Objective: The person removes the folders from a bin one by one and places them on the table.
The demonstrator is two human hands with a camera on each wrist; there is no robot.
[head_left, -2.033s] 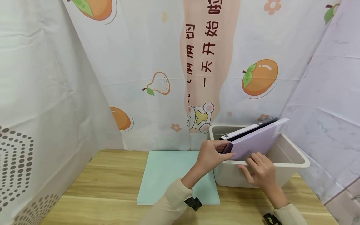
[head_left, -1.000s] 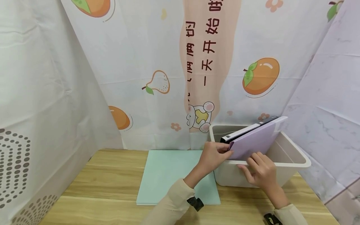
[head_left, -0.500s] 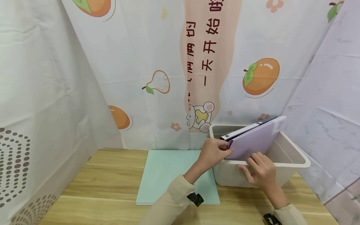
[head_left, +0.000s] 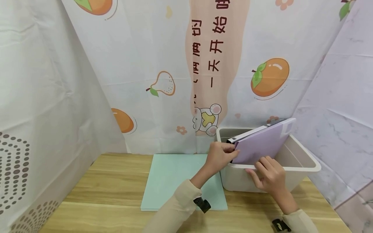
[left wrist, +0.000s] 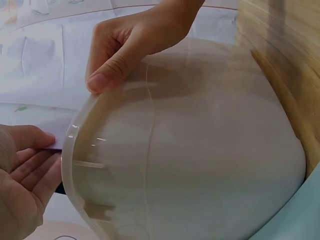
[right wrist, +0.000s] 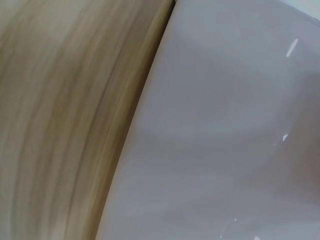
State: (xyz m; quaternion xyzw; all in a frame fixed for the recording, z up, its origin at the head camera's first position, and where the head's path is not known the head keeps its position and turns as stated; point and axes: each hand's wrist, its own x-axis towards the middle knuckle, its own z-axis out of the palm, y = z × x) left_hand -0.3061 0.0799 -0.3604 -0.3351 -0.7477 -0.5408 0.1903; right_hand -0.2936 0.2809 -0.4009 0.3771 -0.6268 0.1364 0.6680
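Note:
A light purple folder point(head_left: 259, 145) stands tilted inside an off-white plastic bin point(head_left: 306, 169). My left hand point(head_left: 218, 158) pinches its left end just above the bin's rim, thumb in front and fingers behind. Directly behind the purple folder leans a black file with a white spine point(head_left: 249, 133). My right hand point(head_left: 271, 176) grips the bin's front rim, fingers over the edge. In the left wrist view the left hand point(left wrist: 20, 180) holds the purple edge, and the right hand point(left wrist: 135, 45) clasps the rim. The right wrist view shows mostly the bin's wall point(right wrist: 215, 125).
Flat on the wooden table point(head_left: 110, 187), left of the bin, lie pale green sheets or folders point(head_left: 166, 181), partly beneath my left forearm. A patterned curtain point(head_left: 163, 113) hangs behind the table. A marbled sheet point(head_left: 344, 129) hangs close along the right side.
The purple folder's left end has shifted slightly left along with my left hand, and less of its dark end shows. My right hand stays on the rim.

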